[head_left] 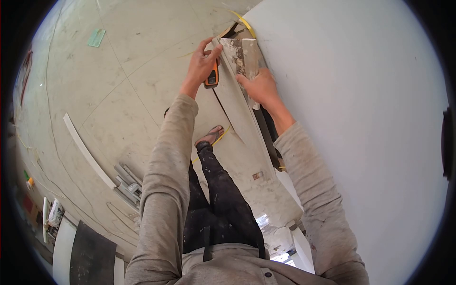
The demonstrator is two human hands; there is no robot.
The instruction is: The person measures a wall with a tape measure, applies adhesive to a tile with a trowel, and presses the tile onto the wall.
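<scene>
My left hand [202, 69] is closed around an orange and black tool [212, 78], probably a tape measure. Its thumb and index finger reach to the top left edge of a long pale board or ledge [232, 95]. On the right, my right hand [261, 88] grips a whitish, stained flat piece [250, 54] lying along that ledge; some of its fingers are hidden. Brown and white stains mark the surface between the hands. Dark openings show below my right hand, beside the forearm.
A large white panel [361, 118] fills the right side. A yellow strap [247, 26] curves at the top. Grey strips [127, 183], a long white strip [88, 152] and cables lie on the tiled floor [142, 61]. My sandalled foot [211, 136] stands below.
</scene>
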